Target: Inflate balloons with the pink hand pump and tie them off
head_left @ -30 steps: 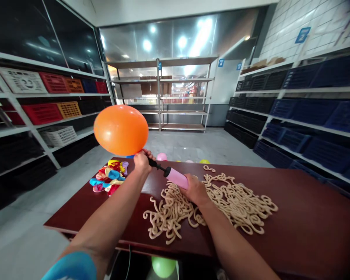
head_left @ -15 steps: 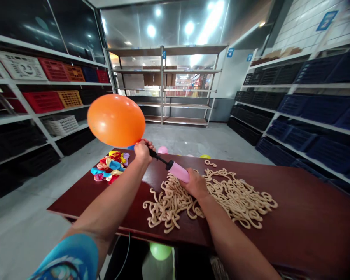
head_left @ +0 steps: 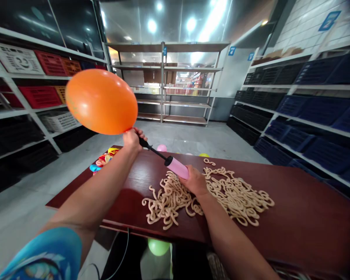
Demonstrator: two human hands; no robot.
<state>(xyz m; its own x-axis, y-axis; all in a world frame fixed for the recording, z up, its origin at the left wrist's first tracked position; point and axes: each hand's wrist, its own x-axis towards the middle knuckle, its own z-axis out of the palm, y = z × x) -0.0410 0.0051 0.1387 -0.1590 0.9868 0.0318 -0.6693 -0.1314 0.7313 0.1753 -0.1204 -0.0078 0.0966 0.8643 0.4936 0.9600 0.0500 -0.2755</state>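
1. As the left hand (head_left: 132, 140) swung away from the right hand (head_left: 195, 181), out came more black rod (head_left: 158, 154) between them!
2. The left hand was curled around the black handle (head_left: 142, 142), with the orange balloon (head_left: 102, 102) right against it; the right hand was wrapped round the pink pump barrel (head_left: 178, 168).
3. Up went the orange balloon, beyond the left hand, looking bigger, fuller or merely nearer unclear: likely a lengthening stroke.
4. Beige coils (head_left: 240, 198) lay beside the right hand on the tabletop (head_left: 303, 202).
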